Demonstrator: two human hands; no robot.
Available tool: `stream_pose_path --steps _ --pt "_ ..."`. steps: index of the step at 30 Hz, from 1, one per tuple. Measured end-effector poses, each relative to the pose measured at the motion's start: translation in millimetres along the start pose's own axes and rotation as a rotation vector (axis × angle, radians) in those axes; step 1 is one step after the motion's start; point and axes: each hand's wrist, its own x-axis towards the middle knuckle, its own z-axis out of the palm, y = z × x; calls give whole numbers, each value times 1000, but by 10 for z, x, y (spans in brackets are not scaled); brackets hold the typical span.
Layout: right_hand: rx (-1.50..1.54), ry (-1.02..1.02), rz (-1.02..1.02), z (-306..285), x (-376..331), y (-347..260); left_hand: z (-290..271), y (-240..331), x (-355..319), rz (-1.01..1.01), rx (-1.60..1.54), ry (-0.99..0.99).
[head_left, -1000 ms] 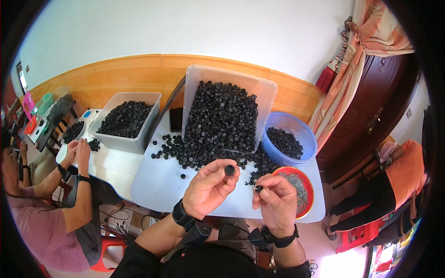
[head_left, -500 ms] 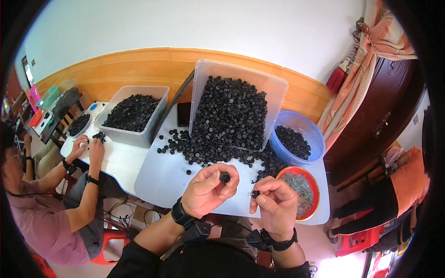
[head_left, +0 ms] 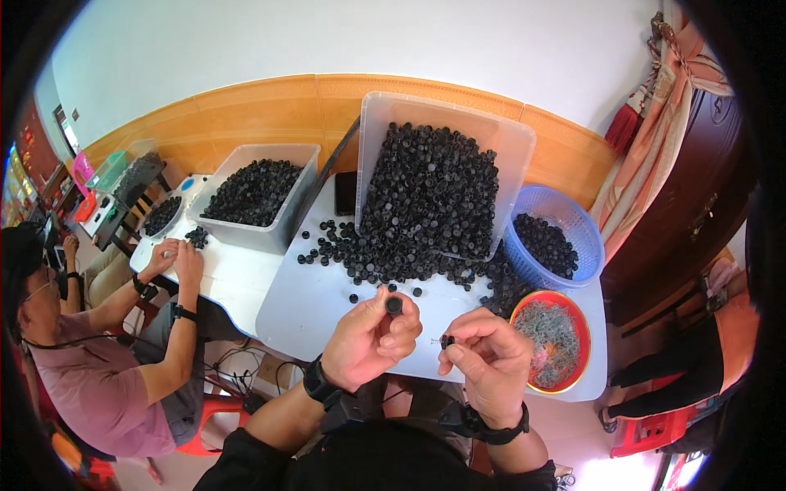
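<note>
Between the thumb and fingers of my left hand (head_left: 370,342) is a small round black cap (head_left: 395,305), its hollow end facing up toward me. My right hand (head_left: 491,358) pinches a small black part (head_left: 446,341) with thumb and forefinger, a short way right of the cap. The fingers cover much of that part. Both hands are above the front of the white table (head_left: 303,307). Beyond them, a heap of black caps (head_left: 385,263) spills from a tilted clear plastic bin (head_left: 516,164).
At the right stand a blue plastic basket (head_left: 591,245) of black parts and a red bowl (head_left: 583,340) of small greyish, see-through pieces. A dark flat phone-like object (head_left: 345,194) lies beside the bin. Left, a co-worker (head_left: 106,376) handles black pieces by another bin (head_left: 278,233).
The view has turned, so the table and bins sit further right in the picture. Against the table, my hands are slightly further left. The thin pin at the right-hand part shows less clearly.
</note>
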Motion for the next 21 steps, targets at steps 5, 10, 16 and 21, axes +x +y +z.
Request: stream_pose_path --steps 5,10,16,21 --pt "-49 9 21 -18 48 117 -145 23 -1 -23 -121 108" --pt "-93 28 19 -23 108 194 -255 16 27 -53 -165 129" --pt "-176 81 47 -36 195 268 -334 24 93 -70 -73 159" --pt "-235 100 41 -42 249 344 -359 33 138 -53 10 198"
